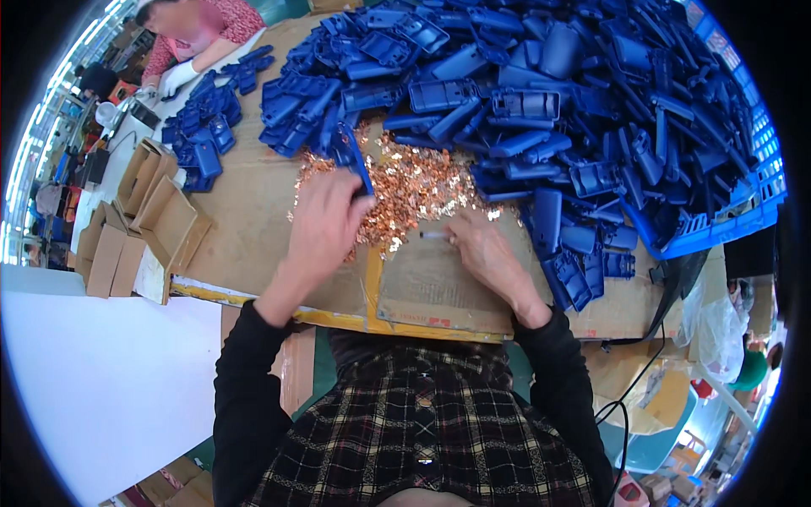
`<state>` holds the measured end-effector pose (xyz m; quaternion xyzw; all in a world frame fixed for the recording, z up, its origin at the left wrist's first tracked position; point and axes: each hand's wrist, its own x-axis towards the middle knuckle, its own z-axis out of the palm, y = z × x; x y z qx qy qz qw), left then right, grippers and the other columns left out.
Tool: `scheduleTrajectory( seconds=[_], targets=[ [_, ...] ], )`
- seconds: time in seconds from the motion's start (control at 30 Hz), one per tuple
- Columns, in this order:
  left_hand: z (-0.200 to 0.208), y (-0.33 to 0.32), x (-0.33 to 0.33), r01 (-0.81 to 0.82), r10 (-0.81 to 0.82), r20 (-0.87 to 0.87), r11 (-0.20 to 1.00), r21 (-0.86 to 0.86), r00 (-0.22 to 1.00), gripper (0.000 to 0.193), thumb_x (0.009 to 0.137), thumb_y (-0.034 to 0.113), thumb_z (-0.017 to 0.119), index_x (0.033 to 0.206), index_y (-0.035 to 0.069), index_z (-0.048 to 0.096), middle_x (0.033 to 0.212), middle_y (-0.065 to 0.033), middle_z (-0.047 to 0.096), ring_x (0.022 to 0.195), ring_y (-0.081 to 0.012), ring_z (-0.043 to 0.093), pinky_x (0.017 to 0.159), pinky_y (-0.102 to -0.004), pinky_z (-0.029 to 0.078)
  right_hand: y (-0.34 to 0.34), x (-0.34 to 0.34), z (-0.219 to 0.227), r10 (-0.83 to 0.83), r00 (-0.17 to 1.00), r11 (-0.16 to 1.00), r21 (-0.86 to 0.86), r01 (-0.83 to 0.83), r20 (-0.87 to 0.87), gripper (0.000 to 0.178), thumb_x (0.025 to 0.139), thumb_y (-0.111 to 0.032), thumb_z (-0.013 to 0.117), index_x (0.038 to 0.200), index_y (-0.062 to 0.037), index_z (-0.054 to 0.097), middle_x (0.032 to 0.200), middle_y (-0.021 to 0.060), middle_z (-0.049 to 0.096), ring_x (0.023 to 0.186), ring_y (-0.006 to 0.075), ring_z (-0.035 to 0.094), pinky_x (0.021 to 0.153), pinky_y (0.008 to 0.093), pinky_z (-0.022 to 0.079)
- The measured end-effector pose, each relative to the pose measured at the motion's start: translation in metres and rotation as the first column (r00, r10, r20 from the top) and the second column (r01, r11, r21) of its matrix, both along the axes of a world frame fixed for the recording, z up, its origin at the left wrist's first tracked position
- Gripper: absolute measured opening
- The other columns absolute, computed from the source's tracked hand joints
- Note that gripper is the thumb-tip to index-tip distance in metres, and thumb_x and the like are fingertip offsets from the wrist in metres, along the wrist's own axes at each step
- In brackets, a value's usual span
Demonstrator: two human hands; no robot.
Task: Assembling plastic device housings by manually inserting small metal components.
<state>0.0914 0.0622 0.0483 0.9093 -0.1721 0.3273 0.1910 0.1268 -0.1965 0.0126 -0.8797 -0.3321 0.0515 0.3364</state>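
Plaid clothing (380, 422) — beyond it, a blue basket (764, 205) holds blue casings (646, 156).

I see open brown cardboard boxes (159, 205) on my left and a crumpled translucent plastic bag (711, 321) on my right.
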Motion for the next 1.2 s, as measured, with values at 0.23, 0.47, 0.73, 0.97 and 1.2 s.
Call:
scheduleTrajectory(
  seconds=[0.23,0.47,0.73,0.97,1.2],
  targets=[
    [-0.015,-0.050,-0.076,0.325,-0.287,-0.248,0.937,0.128,0.925,0.029,0.079,0.019,0.068,0.101,0.004,0.057,0.106,-0.0106,0.057,0.097,-0.0259,0.055,0.085,-0.0405,0.042,0.003,0.004,-0.003,-0.053,0.996,0.997,0.059,0.049,0.074,0.017,0.083,0.005,0.051,0.096,-0.0004,0.062,0.098,0.0193,0.058,0.095,0.0405,0.058,0.078,0.0444,0.047],
    [-0.034,-0.065,-0.084,0.358,-0.302,-0.390,0.930,0.080,0.870,0.030,0.081,0.024,0.068,0.102,0.006,0.057,0.114,-0.0112,0.052,0.103,-0.0269,0.051,0.091,-0.0423,0.040,0.000,0.008,0.002,-0.083,0.991,0.991,0.099,0.093,-0.102,0.017,0.083,0.002,0.058,0.099,0.0001,0.062,0.094,0.0153,0.061,0.088,0.0329,0.062,0.075,0.0377,0.050],
    [-0.049,-0.061,-0.082,0.308,-0.322,-0.380,0.946,-0.099,0.867,0.034,0.076,0.025,0.075,0.103,0.010,0.059,0.121,-0.0133,0.049,0.110,-0.0317,0.051,0.093,-0.0449,0.040,-0.005,0.012,0.004,-0.124,0.981,0.988,0.074,0.136,-0.147,0.017,0.084,-0.002,0.060,0.101,0.0020,0.063,0.090,0.0163,0.066,0.084,0.0297,0.066,0.073,0.0356,0.050],
    [-0.048,-0.063,-0.079,0.291,-0.304,-0.385,0.952,-0.092,0.872,0.034,0.077,0.025,0.074,0.104,0.009,0.058,0.127,-0.0148,0.049,0.110,-0.0328,0.051,0.093,-0.0460,0.040,0.000,0.009,0.004,-0.204,0.979,0.978,-0.043,0.203,-0.016,0.012,0.085,-0.009,0.062,0.089,0.0024,0.061,0.086,0.0172,0.064,0.080,0.0365,0.062,0.070,0.0427,0.048],
    [-0.050,-0.066,-0.080,0.278,-0.302,-0.360,0.953,-0.119,0.883,0.038,0.075,0.022,0.076,0.105,0.007,0.057,0.125,-0.0165,0.049,0.107,-0.0349,0.052,0.090,-0.0447,0.044,0.001,0.007,0.002,-0.169,0.980,0.983,-0.049,0.175,0.102,0.012,0.086,-0.009,0.062,0.090,0.0014,0.060,0.085,0.0160,0.062,0.080,0.0340,0.061,0.070,0.0417,0.047]
  ],
)
